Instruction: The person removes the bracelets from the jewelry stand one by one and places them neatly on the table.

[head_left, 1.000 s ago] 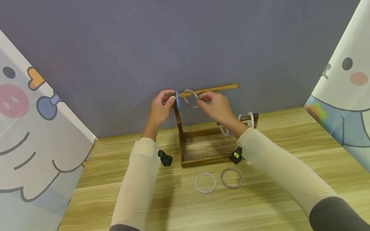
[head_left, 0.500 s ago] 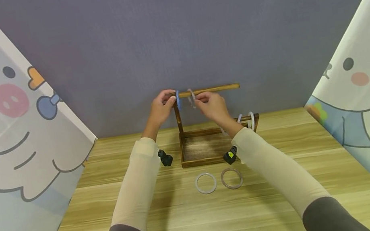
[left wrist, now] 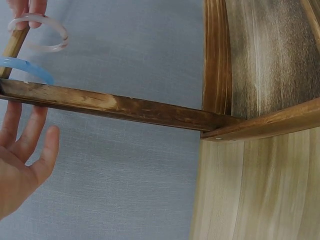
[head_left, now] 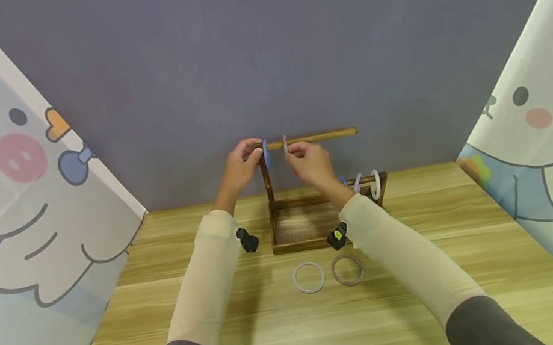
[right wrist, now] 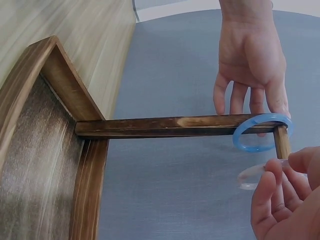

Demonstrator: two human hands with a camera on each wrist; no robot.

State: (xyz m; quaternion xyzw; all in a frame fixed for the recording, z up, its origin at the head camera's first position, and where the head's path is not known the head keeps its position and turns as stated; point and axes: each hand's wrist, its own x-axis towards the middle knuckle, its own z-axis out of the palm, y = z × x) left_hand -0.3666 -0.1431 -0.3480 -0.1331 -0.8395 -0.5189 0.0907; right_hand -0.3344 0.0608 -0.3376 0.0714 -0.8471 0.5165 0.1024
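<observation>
1. A dark grey backdrop [head_left: 288,42] rises behind a wood-grain worktop [head_left: 336,333]; panels printed with cartoon animals flank it on both sides.
2. On the worktop stands a wooden rack [head_left: 294,247], a shallow tray base with a tall post at its left, an upper bar [head_left: 330,134] running rightward from the top, and a shorter, lower bar at the right.
3. The left hand [head_left: 241,166] holds the top of the tall post between thumb and fingers, just beside a blue bangle [right wrist: 250,148] that hangs around the upper bar, close to the post.
4. The right hand [head_left: 312,161] pinches a pale translucent bangle [left wrist: 56,48] between thumb and fingertips; that bangle is around the upper bar, right of the blue one and apart from it.
5. The lower bar carries a white bangle [head_left: 376,184], a lilac bangle [head_left: 357,183] and another blue bangle [head_left: 342,181], partly hidden by the right arm.
6. In front of the tray, a whitish ring [head_left: 311,292] and a brownish ring [head_left: 351,285] lie flat, side by side.
</observation>
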